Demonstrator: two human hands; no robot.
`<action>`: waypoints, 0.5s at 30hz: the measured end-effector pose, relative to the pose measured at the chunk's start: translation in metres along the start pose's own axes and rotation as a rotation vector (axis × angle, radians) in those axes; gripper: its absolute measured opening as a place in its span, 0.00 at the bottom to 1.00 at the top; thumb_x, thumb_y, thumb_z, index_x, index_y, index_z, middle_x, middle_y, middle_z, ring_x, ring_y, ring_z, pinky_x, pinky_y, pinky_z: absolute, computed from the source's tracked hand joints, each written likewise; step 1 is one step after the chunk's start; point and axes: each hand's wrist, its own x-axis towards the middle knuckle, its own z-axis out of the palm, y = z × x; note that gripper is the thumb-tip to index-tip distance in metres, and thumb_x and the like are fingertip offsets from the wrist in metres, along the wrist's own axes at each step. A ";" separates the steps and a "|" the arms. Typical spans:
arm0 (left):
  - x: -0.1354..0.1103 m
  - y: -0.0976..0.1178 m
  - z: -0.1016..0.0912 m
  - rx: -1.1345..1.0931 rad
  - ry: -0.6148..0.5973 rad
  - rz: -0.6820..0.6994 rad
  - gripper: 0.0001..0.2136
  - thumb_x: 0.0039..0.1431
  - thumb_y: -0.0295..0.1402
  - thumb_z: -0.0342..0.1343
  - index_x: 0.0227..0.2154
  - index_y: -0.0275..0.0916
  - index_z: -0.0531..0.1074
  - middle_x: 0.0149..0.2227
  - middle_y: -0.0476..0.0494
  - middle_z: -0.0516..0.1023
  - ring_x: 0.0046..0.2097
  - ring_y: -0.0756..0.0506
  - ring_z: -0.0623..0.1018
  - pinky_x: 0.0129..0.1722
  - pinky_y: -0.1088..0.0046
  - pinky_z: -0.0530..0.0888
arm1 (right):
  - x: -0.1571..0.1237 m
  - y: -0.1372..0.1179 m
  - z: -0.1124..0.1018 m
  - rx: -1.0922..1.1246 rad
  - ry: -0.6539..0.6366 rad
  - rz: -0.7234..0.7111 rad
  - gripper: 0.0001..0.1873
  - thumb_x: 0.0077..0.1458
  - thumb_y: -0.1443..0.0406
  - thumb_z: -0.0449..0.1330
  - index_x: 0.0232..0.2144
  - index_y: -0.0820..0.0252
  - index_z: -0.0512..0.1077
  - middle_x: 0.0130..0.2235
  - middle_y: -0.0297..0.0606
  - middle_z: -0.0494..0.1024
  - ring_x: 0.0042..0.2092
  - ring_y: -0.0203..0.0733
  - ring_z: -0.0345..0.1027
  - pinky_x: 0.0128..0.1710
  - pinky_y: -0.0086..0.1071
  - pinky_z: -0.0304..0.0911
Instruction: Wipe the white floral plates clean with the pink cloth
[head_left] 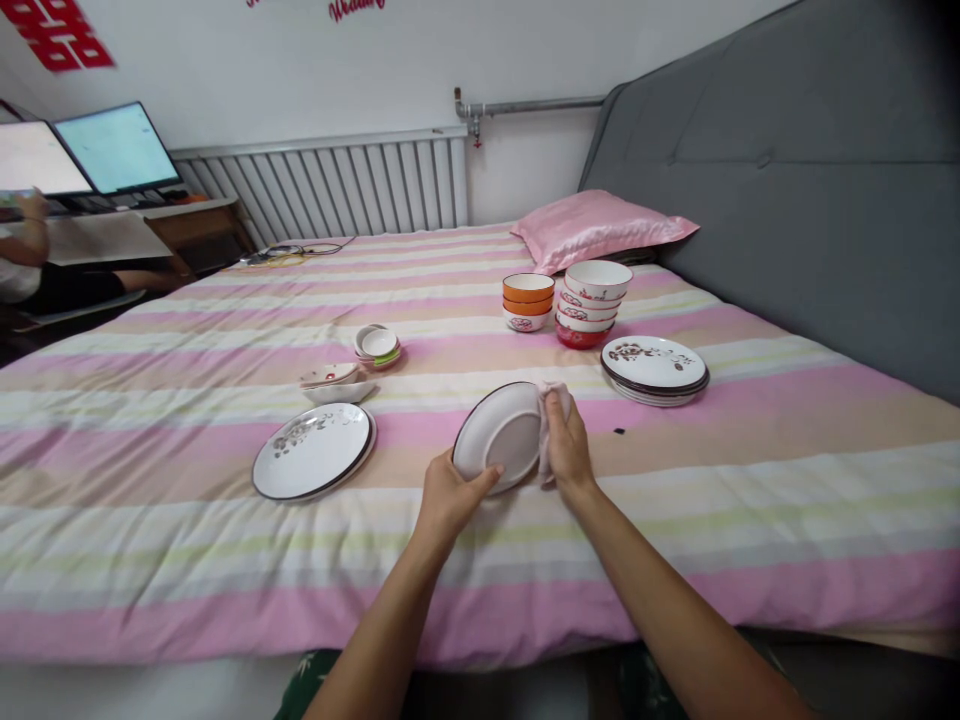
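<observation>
A white plate with a dark rim point(499, 430) is held tilted above the bed, its underside with the foot ring turned toward me. My left hand point(454, 490) grips its lower left edge, thumb lying across the underside. At the plate's right edge, my right hand point(568, 440) is closed on a pale pink cloth point(547, 455), which it presses against the rim. To the right sits a stack of flower-patterned plates point(654, 365). On the left lie large oval plates point(313, 450), one on top of another.
Stacked bowls point(596, 280), orange bowls point(528, 290), small dishes point(377, 343) and angular dishes point(334, 382) stand on the striped bed point(187, 580). A pink pillow point(600, 225) lies by the grey headboard point(787, 170). Another person point(30, 250) sits near monitors point(116, 150) at far left.
</observation>
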 end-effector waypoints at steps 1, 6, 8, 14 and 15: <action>0.001 0.000 -0.001 0.012 0.019 -0.002 0.21 0.42 0.36 0.64 0.41 0.32 0.73 0.38 0.38 0.79 0.39 0.39 0.78 0.37 0.65 0.74 | 0.000 0.000 0.000 0.005 0.021 0.001 0.24 0.54 0.48 0.49 0.43 0.58 0.70 0.42 0.40 0.76 0.44 0.44 0.68 0.44 0.36 0.60; 0.000 0.006 -0.006 0.094 0.129 0.074 0.21 0.42 0.37 0.64 0.41 0.34 0.71 0.36 0.40 0.79 0.38 0.41 0.78 0.36 0.66 0.75 | -0.005 -0.002 -0.003 0.035 0.078 -0.076 0.22 0.54 0.50 0.51 0.39 0.61 0.71 0.36 0.39 0.75 0.39 0.41 0.68 0.40 0.33 0.60; -0.001 0.011 -0.007 0.150 0.178 0.199 0.20 0.44 0.37 0.63 0.41 0.35 0.70 0.38 0.42 0.78 0.39 0.42 0.77 0.38 0.66 0.74 | -0.008 -0.005 -0.003 0.035 0.053 -0.128 0.20 0.54 0.51 0.52 0.37 0.61 0.70 0.35 0.38 0.75 0.37 0.40 0.67 0.39 0.33 0.60; -0.006 0.014 -0.010 0.456 0.414 0.742 0.25 0.48 0.34 0.62 0.50 0.37 0.64 0.46 0.39 0.73 0.48 0.43 0.73 0.48 0.64 0.70 | -0.018 -0.014 -0.002 0.016 -0.102 -0.343 0.13 0.56 0.57 0.53 0.39 0.58 0.69 0.40 0.38 0.74 0.42 0.42 0.68 0.43 0.34 0.61; -0.006 0.014 -0.011 0.497 0.428 0.798 0.26 0.49 0.33 0.61 0.51 0.36 0.63 0.47 0.38 0.73 0.49 0.42 0.73 0.49 0.65 0.70 | -0.019 -0.015 -0.002 0.007 -0.123 -0.366 0.12 0.56 0.58 0.53 0.39 0.58 0.69 0.41 0.38 0.74 0.42 0.42 0.68 0.44 0.35 0.61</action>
